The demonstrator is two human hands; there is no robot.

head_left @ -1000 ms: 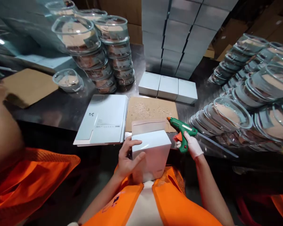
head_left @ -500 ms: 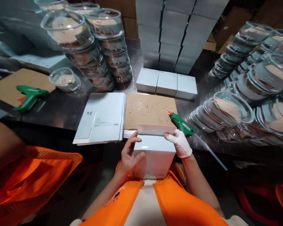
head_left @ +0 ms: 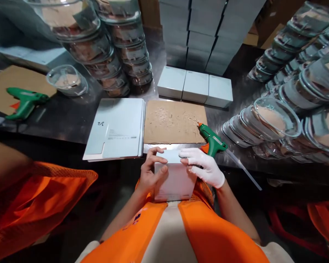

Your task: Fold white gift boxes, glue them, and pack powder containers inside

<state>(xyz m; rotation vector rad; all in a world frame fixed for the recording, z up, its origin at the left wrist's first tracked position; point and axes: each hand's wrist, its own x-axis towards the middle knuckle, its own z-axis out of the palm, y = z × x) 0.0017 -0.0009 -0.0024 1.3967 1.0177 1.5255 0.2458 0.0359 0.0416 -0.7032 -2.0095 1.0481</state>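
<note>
While the left hand (head_left: 150,173) clasps a smooth box (head_left: 174,184), the gloved right hand (head_left: 206,167) touches its flat top.

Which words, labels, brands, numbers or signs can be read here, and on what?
No word or number is readable.
Top flat sheet: dark squiggle sign; fine print too small.
Glue gun by the right hand: pale label, too small.
Held white box: faint print, blurred.
White box row: tiny marks, unreadable.
Orange vest: dark mark, unclear.
</note>
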